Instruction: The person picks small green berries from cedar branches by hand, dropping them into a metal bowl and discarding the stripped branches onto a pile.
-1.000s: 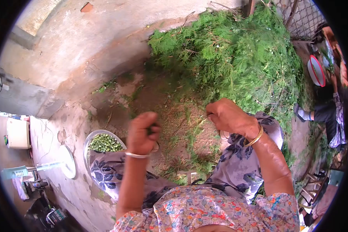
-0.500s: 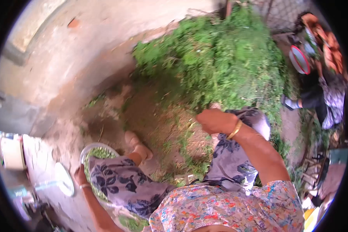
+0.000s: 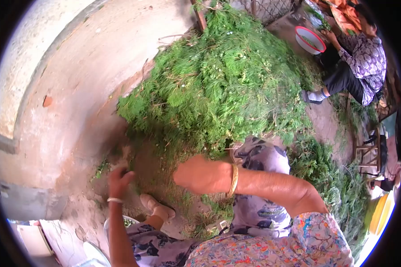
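Note:
My right hand (image 3: 202, 174), a gold bangle at its wrist, is closed in a fist in front of my knee. What it holds, if anything, is hidden. My left hand (image 3: 119, 183), slightly blurred, is raised over the ground at the left with its thumb apart from the fingers and nothing visible in it. Below it, a bowl (image 3: 106, 229) with green bits inside is mostly covered by my left arm and leg. A large heap of feathery green branches (image 3: 218, 84) lies beyond both hands.
At the upper right another person (image 3: 361, 58) sits beside a red-rimmed white basin (image 3: 309, 41), their hand on greenery. A plastered wall (image 3: 75, 80) runs along the left. More cut branches (image 3: 325, 178) lie to my right, near a wooden stool (image 3: 367, 153).
My left hand has left the bowl's rim and risen forward. My right hand has moved left across my body, still closed. The view has shifted, showing more of the other person.

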The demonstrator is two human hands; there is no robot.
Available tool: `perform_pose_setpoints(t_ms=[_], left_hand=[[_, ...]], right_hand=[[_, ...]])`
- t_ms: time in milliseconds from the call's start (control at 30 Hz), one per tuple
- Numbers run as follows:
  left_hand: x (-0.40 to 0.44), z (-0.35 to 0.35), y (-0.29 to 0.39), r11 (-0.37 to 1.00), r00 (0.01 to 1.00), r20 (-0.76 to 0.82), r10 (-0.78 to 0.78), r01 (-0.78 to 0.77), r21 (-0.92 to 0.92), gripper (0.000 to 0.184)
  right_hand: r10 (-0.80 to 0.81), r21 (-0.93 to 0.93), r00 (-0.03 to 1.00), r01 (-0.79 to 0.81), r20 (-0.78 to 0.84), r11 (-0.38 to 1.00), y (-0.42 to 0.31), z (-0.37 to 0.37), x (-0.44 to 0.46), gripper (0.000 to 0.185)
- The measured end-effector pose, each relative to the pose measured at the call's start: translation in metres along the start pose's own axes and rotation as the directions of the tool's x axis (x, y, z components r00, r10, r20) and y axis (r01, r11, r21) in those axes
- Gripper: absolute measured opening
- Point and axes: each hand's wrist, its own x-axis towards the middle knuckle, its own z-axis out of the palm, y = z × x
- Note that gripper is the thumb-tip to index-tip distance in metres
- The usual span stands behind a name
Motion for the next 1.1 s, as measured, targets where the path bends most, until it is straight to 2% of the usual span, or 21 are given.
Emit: perform_pose_setpoints(t_ms=[33, 67, 133, 167, 233, 333, 367, 433, 500, 533, 567, 633, 700, 767, 833, 867, 900, 967, 1000, 1067, 1100], left_hand=[[0.017, 0.030, 0.021, 0.974, 0.991, 0.005, 0.132, -0.130, 0.186, 0.041], [0.032, 0.061, 0.048, 0.897, 0.965, 0.035, 0.259, -0.253, 0.362, 0.044], [0.066, 0.118, 0.074, 0.886, 0.901, 0.160, 0.403, -0.428, 0.180, 0.048], [0.081, 0.147, 0.087, 0.878, 0.887, 0.228, 0.402, -0.444, 0.177, 0.046], [0.106, 0.198, 0.121, 0.853, 0.841, 0.337, 0.424, -0.495, 0.162, 0.048], [0.132, 0.254, 0.184, 0.837, 0.792, 0.477, 0.381, -0.515, 0.187, 0.061], [0.144, 0.276, 0.192, 0.768, 0.765, 0.449, 0.462, -0.598, 0.230, 0.066], [0.167, 0.311, 0.213, 0.684, 0.716, 0.436, 0.546, -0.681, 0.262, 0.071], [0.184, 0.336, 0.239, 0.509, 0.640, 0.396, 0.659, -0.767, 0.392, 0.075], [0.189, 0.348, 0.250, 0.503, 0.628, 0.403, 0.666, -0.777, 0.379, 0.075], [0.193, 0.358, 0.260, 0.538, 0.681, 0.404, 0.611, -0.732, 0.419, 0.079], [0.196, 0.377, 0.273, 0.567, 0.721, 0.409, 0.559, -0.693, 0.446, 0.083], [0.198, 0.393, 0.282, 0.881, 0.827, 0.530, 0.188, -0.381, 0.281, 0.089], [0.199, 0.413, 0.266, 0.832, 0.828, 0.505, 0.243, -0.446, 0.331, 0.087], [0.197, 0.420, 0.264, 0.817, 0.816, 0.573, 0.070, -0.376, 0.437, 0.072], [0.201, 0.433, 0.252, 0.815, 0.871, 0.476, 0.119, -0.360, 0.454, 0.052], [0.201, 0.436, 0.244, 0.835, 0.894, 0.354, 0.275, -0.405, 0.373, 0.037], [0.212, 0.430, 0.243, 0.957, 0.888, 0.397, 0.234, -0.282, 0.067, 0.028], [0.214, 0.420, 0.246, 0.950, 0.880, 0.360, 0.310, -0.300, -0.087, 0.023], [0.213, 0.400, 0.254, 0.903, 0.872, 0.240, 0.426, -0.393, -0.174, 0.021], [0.211, 0.389, 0.260, 0.870, 0.858, 0.190, 0.477, -0.430, -0.239, 0.021]], right_hand=[[0.011, 0.007, 1.000, -0.011, -0.007, 1.000, 0.005, 0.006, -0.003, 0.010], [0.031, -0.097, 0.996, -0.039, -0.081, 0.995, 0.009, 0.014, -0.006, 0.011], [0.061, -0.302, 0.969, -0.134, -0.239, 0.944, 0.016, 0.027, -0.015, 0.018], [0.086, -0.285, 0.967, -0.154, -0.239, 0.946, 0.017, 0.032, -0.022, 0.018], [0.132, -0.127, 0.991, -0.135, -0.034, 0.983, 0.020, 0.033, -0.036, 0.022], [0.179, -0.023, 0.983, -0.179, 0.030, 0.984, 0.024, 0.005, -0.051, 0.019], [0.193, -0.011, 0.981, -0.193, 0.033, 0.981, 0.027, 0.005, -0.053, 0.019], [0.263, -0.004, 0.949, -0.268, -0.175, 0.963, 0.030, 0.009, -0.056, 0.016], [0.292, -0.009, 0.944, -0.297, -0.153, 0.955, 0.035, 0.006, -0.060, 0.016], [0.306, -0.021, 0.943, -0.311, -0.131, 0.950, 0.037, 0.004, -0.061, 0.017], [0.319, -0.021, 0.939, -0.324, -0.130, 0.946, 0.036, -0.001, -0.060, 0.017], [0.399, -0.017, 0.899, -0.403, 0.181, 0.915, 0.035, -0.007, -0.057, 0.019], [0.417, -0.051, 0.896, -0.414, 0.152, 0.909, 0.036, -0.003, -0.063, 0.022], [0.418, -0.058, 0.899, -0.414, 0.134, 0.908, 0.039, -0.003, -0.067, 0.025], [0.416, -0.015, 0.892, -0.420, 0.177, 0.907, 0.045, -0.007, -0.069, 0.023], [0.413, 0.006, 0.891, -0.422, 0.189, 0.907, 0.047, -0.010, -0.069, 0.022], [0.409, 0.024, 0.891, -0.421, 0.197, 0.907, 0.048, -0.011, -0.070, 0.022], [0.396, 0.056, 0.892, -0.417, 0.217, 0.907, 0.050, -0.014, -0.070, 0.020], [0.390, 0.076, 0.892, -0.416, 0.228, 0.906, 0.051, -0.015, -0.071, 0.019], [0.377, 0.097, 0.896, -0.408, 0.233, 0.908, 0.050, -0.014, -0.072, 0.019], [0.372, 0.109, 0.916, -0.390, 0.153, 0.915, 0.049, -0.009, -0.073, 0.018]])
